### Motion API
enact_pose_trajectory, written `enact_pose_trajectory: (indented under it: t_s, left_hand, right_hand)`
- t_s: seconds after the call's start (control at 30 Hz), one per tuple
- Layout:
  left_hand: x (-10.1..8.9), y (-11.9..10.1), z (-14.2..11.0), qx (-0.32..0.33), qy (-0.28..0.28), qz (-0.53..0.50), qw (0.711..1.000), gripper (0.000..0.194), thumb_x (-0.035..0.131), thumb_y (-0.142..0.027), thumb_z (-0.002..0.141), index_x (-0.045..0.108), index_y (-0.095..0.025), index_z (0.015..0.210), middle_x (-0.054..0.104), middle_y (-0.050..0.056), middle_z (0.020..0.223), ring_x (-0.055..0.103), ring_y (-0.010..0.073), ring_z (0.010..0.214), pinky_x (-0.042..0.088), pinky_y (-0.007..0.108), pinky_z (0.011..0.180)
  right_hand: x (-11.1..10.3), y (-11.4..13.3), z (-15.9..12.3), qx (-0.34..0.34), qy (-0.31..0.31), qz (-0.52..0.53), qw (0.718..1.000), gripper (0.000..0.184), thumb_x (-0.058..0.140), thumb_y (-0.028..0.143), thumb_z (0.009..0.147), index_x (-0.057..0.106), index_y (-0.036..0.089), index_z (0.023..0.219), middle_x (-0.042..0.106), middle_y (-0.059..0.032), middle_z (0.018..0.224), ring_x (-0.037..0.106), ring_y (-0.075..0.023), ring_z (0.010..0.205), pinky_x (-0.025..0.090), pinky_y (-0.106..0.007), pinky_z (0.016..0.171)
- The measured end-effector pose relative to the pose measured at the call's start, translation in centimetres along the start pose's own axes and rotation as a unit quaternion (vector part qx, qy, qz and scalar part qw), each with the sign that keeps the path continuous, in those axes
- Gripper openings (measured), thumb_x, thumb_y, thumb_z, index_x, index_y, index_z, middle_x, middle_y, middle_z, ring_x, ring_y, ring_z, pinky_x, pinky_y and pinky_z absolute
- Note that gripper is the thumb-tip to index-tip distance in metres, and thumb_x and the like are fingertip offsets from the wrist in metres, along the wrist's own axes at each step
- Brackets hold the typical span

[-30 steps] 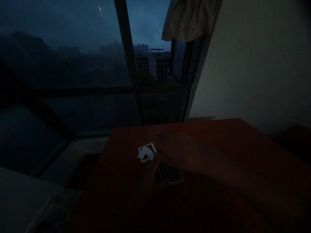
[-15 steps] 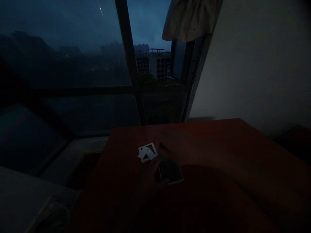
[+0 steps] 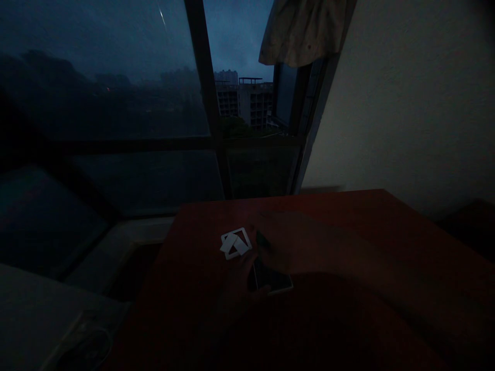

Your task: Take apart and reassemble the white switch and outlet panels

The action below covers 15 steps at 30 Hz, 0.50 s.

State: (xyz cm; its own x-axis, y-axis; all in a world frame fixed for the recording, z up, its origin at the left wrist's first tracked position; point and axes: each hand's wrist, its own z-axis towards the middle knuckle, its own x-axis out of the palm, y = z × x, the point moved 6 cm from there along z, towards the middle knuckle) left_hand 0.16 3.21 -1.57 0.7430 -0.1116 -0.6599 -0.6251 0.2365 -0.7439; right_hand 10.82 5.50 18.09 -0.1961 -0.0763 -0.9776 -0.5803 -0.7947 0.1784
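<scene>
On the reddish table lies a dark flat rectangular object with a pale rim [image 3: 274, 278], perhaps a frame or a small case; the dim light hides its kind. My left hand [image 3: 240, 283] is closed on its left side, the thumb over the near edge and fingers at the far left corner. Above its far part, my right hand [image 3: 280, 234] is curled with fingers pointing left. A dark greenish patch [image 3: 263, 240] shows under those fingers; what it is I cannot make out. Just left of the fingertips lies a white square frame [image 3: 244, 233] with two white pieces [image 3: 229, 242] across it.
The reddish table [image 3: 328, 206] reaches to a large window with dark frames [image 3: 216, 123]. A pale curtain [image 3: 303, 33] hangs at its upper right. A plain wall [image 3: 406, 113] stands on the right. A pale ledge [image 3: 46, 304] is at lower left.
My right hand has shifted slightly nearer over the dark rectangular object and is less blurred. My left hand and the white frame stay in place.
</scene>
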Motion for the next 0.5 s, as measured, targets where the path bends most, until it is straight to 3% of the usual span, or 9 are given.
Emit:
enact_pose_trajectory:
  t_s: [0.17, 0.33, 0.5]
  left_hand:
    - [0.06, 0.45, -0.05, -0.006, -0.003, 0.002, 1.0, 0.071, 0.071, -0.033, 0.07, 0.046, -0.025, 0.135, 0.046, 0.012, 0.141, 0.042, 0.0356, 0.129, 0.034, 0.05, 0.106]
    - [0.23, 0.78, -0.06, -0.012, -0.002, 0.001, 1.0, 0.073, 0.073, -0.035, 0.069, 0.045, -0.027, 0.136, 0.047, 0.011, 0.141, 0.041, 0.0363, 0.129, 0.035, 0.05, 0.106]
    - [0.24, 0.76, -0.05, -0.011, -0.004, 0.001, 1.0, 0.071, 0.072, -0.034, 0.069, 0.046, -0.027, 0.135, 0.048, 0.01, 0.14, 0.041, 0.0357, 0.13, 0.035, 0.05, 0.106]
  right_hand:
    - [0.08, -0.86, 0.33, 0.086, -0.019, -0.098, 0.991, 0.03, 0.04, 0.04, 0.093, 0.057, 0.017, 0.101, 0.071, -0.008, 0.085, 0.066, -0.0227, 0.073, 0.036, -0.028, 0.053]
    - [0.31, -1.14, 0.26, 0.05, -0.03, -0.067, 0.996, 0.021, 0.046, 0.033, 0.09, 0.055, 0.018, 0.1, 0.069, -0.006, 0.092, 0.064, -0.0197, 0.076, 0.035, -0.028, 0.055]
    - [0.31, -0.78, -0.14, 0.032, -0.027, -0.027, 0.999, 0.023, 0.049, 0.029, 0.086, 0.053, 0.017, 0.106, 0.067, -0.007, 0.096, 0.062, -0.0175, 0.077, 0.035, -0.027, 0.056]
